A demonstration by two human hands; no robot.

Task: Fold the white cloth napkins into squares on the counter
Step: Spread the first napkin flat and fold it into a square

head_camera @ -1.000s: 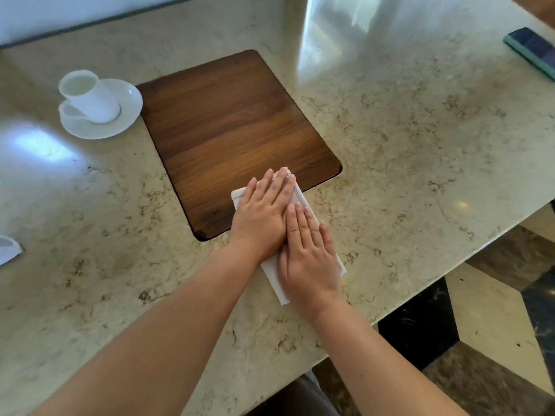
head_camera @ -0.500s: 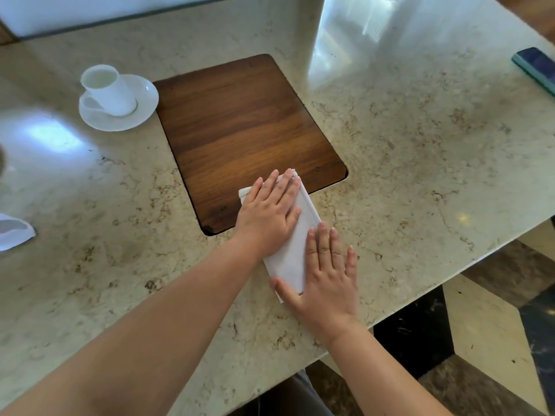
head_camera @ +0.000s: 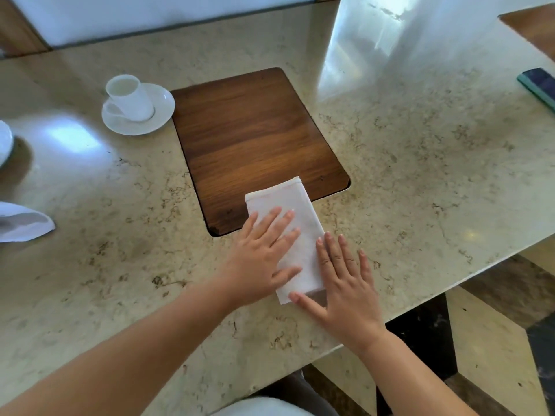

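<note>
A white cloth napkin [head_camera: 295, 211], folded into a narrow rectangle, lies on the marble counter [head_camera: 420, 175] with its far end over the corner of a wooden inlay [head_camera: 249, 130]. My left hand [head_camera: 264, 250] lies flat on its left half, fingers spread. My right hand [head_camera: 345, 280] rests flat along its right edge, thumb at the near corner. Neither hand grips the cloth. Another white napkin [head_camera: 21, 220] lies at the far left.
A white cup on a saucer [head_camera: 136, 106] stands left of the inlay. A white dish edge [head_camera: 4, 139] shows at the far left. A dark phone [head_camera: 539, 85] lies at the right edge. The counter's near edge runs just behind my right wrist.
My left hand slid back toward me along the napkin, baring its far end. My right hand moved off the cloth to its right edge.
</note>
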